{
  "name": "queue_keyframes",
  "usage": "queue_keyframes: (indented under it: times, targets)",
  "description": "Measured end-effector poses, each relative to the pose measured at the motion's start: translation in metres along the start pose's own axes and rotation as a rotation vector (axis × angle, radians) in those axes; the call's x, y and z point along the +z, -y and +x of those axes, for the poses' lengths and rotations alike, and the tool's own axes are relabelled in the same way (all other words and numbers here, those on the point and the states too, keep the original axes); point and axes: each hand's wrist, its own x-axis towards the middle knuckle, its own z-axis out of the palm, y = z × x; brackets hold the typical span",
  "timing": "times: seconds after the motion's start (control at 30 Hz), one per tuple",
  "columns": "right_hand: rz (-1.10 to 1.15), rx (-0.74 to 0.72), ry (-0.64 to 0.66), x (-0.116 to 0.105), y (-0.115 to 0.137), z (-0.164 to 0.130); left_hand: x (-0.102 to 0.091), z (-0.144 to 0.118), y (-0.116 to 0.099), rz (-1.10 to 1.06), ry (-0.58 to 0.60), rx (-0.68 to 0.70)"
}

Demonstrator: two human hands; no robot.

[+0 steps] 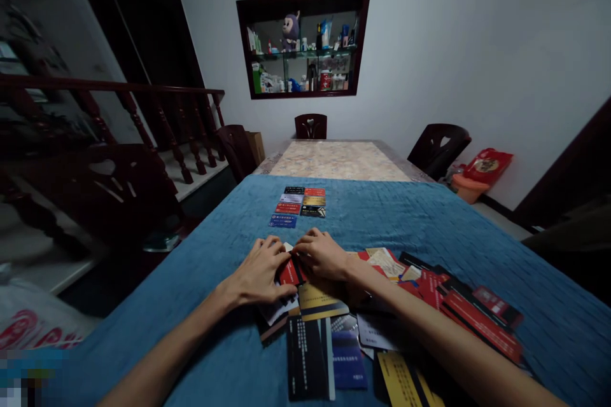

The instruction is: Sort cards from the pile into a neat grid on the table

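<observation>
A person sits at a long table covered by a blue cloth (429,229), seen from their own head. Both hands rest flat on a loose heap of cards (334,324) at the near edge of the cloth. The left hand (260,273) presses down with spread fingers on the heap, its thumb touching a red card (289,272); the right hand (324,254) lies just beside it, fingertips meeting the same red card from the other side. Neither hand is clenched, and whether the red card is actually pinched or only touched cannot be told. Beyond the heap, further up the cloth, small cards are laid in two neat columns (298,206). To the right of the heap, more red and black cards (472,311) fan out untidily. Judging from this, freeing one card cleanly calls for holding the heap still with one hand while the other slides the card out sideways.
</observation>
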Motion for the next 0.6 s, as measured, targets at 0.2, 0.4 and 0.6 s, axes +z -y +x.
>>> queue_keyframes:
  times: [0.2,0.4,0.6]
  targets:
    - [0.031,0.036,0.000,0.0026,0.0006,-0.0036,0.0055,0.0017,-0.0015,-0.040,-0.017,0.009]
    - [0.088,0.058,0.000,0.0040,-0.0026,-0.0073,0.0093,0.0004,-0.0033,-0.088,-0.094,0.081]
    - [0.137,0.088,-0.025,0.0010,-0.0073,-0.0087,0.0106,-0.0024,0.0001,-0.098,-0.334,0.250]
